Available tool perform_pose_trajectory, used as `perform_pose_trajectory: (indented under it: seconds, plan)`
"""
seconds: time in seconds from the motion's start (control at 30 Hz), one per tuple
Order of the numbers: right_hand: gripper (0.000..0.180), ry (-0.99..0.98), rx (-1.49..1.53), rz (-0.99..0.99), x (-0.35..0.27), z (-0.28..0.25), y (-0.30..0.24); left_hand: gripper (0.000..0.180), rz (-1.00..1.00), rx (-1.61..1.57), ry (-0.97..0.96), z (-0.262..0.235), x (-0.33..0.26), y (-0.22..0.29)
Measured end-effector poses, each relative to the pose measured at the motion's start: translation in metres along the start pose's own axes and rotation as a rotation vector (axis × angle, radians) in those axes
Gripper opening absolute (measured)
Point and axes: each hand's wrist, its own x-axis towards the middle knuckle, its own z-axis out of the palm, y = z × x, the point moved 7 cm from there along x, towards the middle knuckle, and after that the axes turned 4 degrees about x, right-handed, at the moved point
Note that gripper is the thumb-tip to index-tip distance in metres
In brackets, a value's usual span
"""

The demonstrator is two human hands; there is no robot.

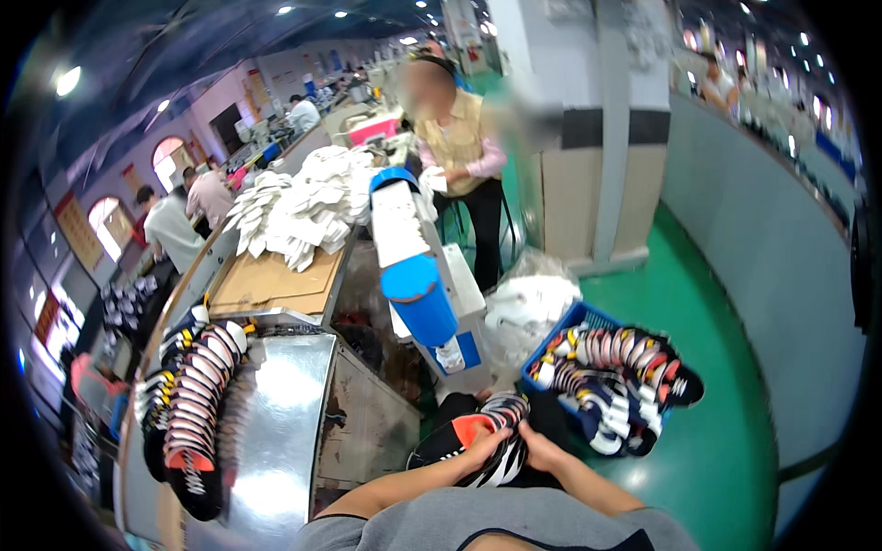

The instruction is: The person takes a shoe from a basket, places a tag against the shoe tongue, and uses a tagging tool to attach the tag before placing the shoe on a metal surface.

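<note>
Low in the picture, over my lap, both hands hold a small stack of black, white and orange shoe uppers [482, 432]. My left hand [484, 447] grips the stack from its near left side. My right hand [535, 447] closes on its right edge. A blue crate [571, 321] just to the right holds several more of the same uppers, piled in rows. On the left, a long row of matching uppers [197, 404] lies along a shiny metal work surface [280, 413].
A blue and white machine [418, 275] stands ahead, with a white plastic bag [533, 298] beside it. White pieces [303, 207] are heaped on a cardboard-covered table [271, 280]. A person in a yellow vest [455, 147] stands behind; others work far left. Green floor [726, 441] spreads to the right.
</note>
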Motion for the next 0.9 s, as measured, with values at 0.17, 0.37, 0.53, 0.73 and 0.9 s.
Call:
perform_pose_trajectory:
  seconds: [0.17, 0.37, 0.53, 0.73, 0.9]
  plan:
    - [0.063, 0.372, -1.328, -0.977, -0.015, -0.007, -0.062, 0.066, -0.152, 0.101, -0.152, 0.007, 0.016, -0.014]
    - [0.056, 0.034, -0.988, -0.713, 0.015, -0.03, -0.042, 0.051, -0.303, -0.515, -0.423, -0.092, -0.1, 0.07]
    - [0.053, -0.018, -0.718, -0.922, -0.009, 0.059, -0.122, 0.084, 0.362, -0.143, -0.115, -0.158, -0.126, 0.118]
    - [0.03, -0.048, -0.681, -0.871, -0.009, 0.172, -0.124, 0.06, 0.29, -0.7, -0.454, -0.151, -0.093, 0.112]
    - [0.021, -0.039, -0.288, -0.573, 0.063, 0.13, -0.104, 0.046, 0.017, -0.913, -0.206, -0.189, -0.089, 0.059]
